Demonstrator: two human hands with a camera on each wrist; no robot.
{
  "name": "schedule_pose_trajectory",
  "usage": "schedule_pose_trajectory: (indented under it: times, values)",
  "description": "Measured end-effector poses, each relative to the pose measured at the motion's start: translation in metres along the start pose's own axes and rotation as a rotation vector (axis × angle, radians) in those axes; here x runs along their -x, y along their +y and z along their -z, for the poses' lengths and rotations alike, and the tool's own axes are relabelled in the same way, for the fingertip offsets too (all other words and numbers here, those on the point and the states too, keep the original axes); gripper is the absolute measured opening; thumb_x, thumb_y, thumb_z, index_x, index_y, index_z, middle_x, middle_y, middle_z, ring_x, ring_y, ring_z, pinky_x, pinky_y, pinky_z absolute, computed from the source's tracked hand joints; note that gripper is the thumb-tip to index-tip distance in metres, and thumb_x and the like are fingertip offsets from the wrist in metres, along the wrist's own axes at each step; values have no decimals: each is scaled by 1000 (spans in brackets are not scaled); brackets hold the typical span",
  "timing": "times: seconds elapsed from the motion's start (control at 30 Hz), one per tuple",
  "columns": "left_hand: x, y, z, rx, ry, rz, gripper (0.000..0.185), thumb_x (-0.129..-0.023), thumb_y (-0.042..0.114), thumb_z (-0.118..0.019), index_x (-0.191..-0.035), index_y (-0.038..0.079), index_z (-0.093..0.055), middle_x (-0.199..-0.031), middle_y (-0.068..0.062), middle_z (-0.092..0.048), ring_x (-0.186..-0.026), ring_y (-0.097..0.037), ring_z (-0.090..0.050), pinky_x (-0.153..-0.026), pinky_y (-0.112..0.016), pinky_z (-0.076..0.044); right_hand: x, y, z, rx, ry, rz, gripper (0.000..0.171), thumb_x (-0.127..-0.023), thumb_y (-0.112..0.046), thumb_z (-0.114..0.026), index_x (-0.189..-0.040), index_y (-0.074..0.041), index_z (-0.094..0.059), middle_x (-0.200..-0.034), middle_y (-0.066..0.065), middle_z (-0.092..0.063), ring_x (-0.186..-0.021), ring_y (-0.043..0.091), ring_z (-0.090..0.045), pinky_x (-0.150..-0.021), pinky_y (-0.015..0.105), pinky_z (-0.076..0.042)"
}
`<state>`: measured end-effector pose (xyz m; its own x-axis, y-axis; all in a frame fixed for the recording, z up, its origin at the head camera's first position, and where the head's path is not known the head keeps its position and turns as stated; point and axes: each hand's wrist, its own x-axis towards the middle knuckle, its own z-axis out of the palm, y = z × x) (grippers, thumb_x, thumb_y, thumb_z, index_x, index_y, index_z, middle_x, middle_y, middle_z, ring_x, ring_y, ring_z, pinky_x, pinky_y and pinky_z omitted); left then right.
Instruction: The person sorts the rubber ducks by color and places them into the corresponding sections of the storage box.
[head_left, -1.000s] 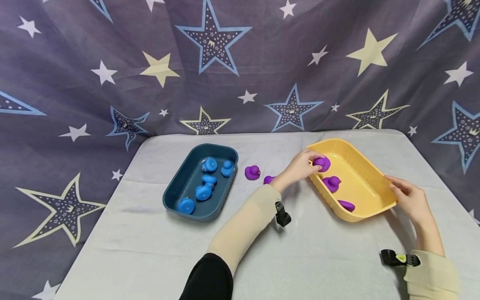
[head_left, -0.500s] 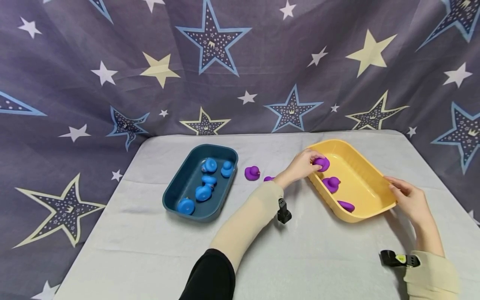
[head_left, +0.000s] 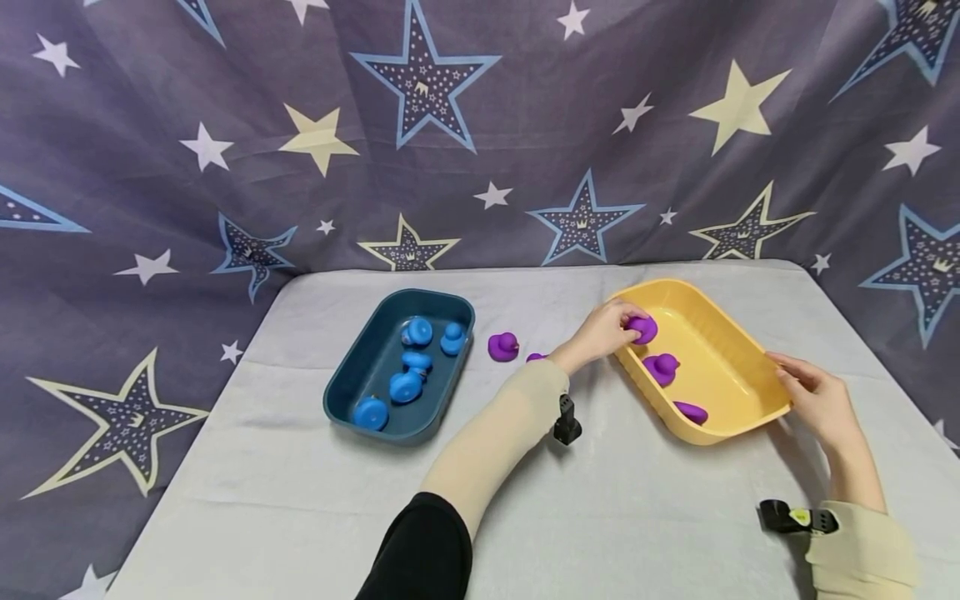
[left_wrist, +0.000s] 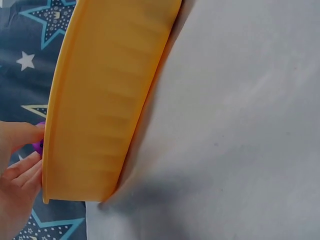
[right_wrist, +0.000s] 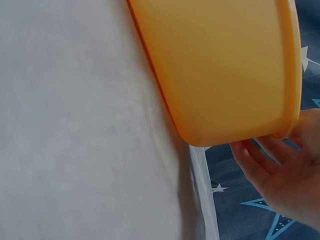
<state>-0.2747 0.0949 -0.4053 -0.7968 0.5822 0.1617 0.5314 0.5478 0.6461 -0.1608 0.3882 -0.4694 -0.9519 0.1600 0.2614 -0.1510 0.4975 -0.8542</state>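
My left hand (head_left: 602,333) pinches a purple rubber duck (head_left: 643,328) just inside the left rim of a yellow plastic tub (head_left: 720,358). In the left wrist view, the tub's wall hides most of that duck (left_wrist: 38,146), which shows between thumb and fingers of the left hand (left_wrist: 20,175). At the tub's right corner, my right hand (head_left: 821,402) holds the rim. Seen from the right wrist, the fingers of that hand (right_wrist: 285,170) lie against the outside of the tub (right_wrist: 225,75). Another purple duck (head_left: 662,368) and a purple piece (head_left: 692,412), partly hidden by the near wall, lie inside.
A dark teal tub (head_left: 442,408) with several blue ducks (head_left: 406,387) stands to the left on the pale cloth. Between the tubs sits a purple duck (head_left: 503,347); another purple object (head_left: 536,357) is mostly covered by my left wrist. A star-patterned curtain (head_left: 495,125) hangs behind.
My left forearm has shifted slightly to the right, covering more of the purple object beside the wrist. The left hand and its duck stay at the rim; the right hand keeps its hold.
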Motion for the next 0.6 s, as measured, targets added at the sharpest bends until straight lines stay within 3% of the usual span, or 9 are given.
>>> schedule_pose_trajectory:
  times: [0.2,0.33,0.43,0.6]
  values:
    - [3,-5,0,87,51,0,27,-85,2,-59,-111,3,-63,-113,-9,-61,-101,-17,-59,-84,-10,-41,2,-14,-1,-12,-8,-25,29,-93,-19,-51,-119,-12,-62,-92,-36,-52,-77,-15,-50,-61,4,-40]
    - [9,-5,1,145,95,-11,25,-83,0,-59,-108,1,-64,-111,-10,-62,-101,-21,-60,-83,-11,-42,6,-29,-2,-10,-6,-28,27,-93,-16,-50,-116,-18,-63,-91,-37,-52,-77,-16,-50,-62,3,-40]
    - [13,-4,3,168,122,-23,24,-83,1,-60,-106,1,-65,-109,-11,-62,-100,-24,-60,-83,-13,-44,8,-38,-1,0,-22,-15,28,-93,-13,-49,-117,-16,-63,-91,-38,-50,-77,-16,-49,-62,3,-40]
    - [21,-3,6,181,133,-47,23,-83,2,-61,-105,1,-65,-108,-12,-62,-100,-26,-60,-83,-14,-44,3,-13,-1,15,-8,-30,32,-93,-25,-50,-120,-12,-61,-91,-38,-50,-77,-17,-49,-62,3,-40]
